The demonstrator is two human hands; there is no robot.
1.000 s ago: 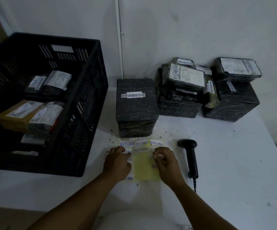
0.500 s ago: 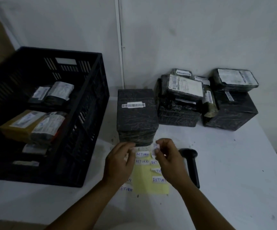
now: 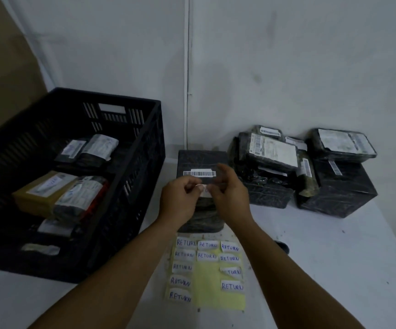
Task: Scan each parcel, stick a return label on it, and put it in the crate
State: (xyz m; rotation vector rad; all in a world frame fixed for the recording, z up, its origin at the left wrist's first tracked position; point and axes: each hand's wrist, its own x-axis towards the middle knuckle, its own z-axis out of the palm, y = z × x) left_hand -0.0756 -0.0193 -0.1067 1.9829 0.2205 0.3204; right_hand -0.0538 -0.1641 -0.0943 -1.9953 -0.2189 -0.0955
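Note:
A black wrapped parcel [image 3: 201,162] with a white barcode strip stands in the middle of the white table. Above its near top, my left hand [image 3: 180,200] and my right hand [image 3: 230,195] pinch one small white return label [image 3: 204,188] between their fingertips. In front of the parcel lies a yellow backing sheet [image 3: 207,281] carrying several white "RETURN" labels. The black plastic crate [image 3: 142,176] stands at the left and holds several labelled parcels. My right forearm hides most of the black scanner [image 3: 282,246]; only its end shows.
A pile of several black wrapped parcels [image 3: 311,172] with white shipping labels sits against the wall at the back right. The white table [image 3: 334,269] ends near the right side. A white pipe [image 3: 187,74] runs down the wall behind the parcel.
Both hands rose from the label sheet and moved away from me to above the parcel, carrying one peeled label. The sheet now lies uncovered.

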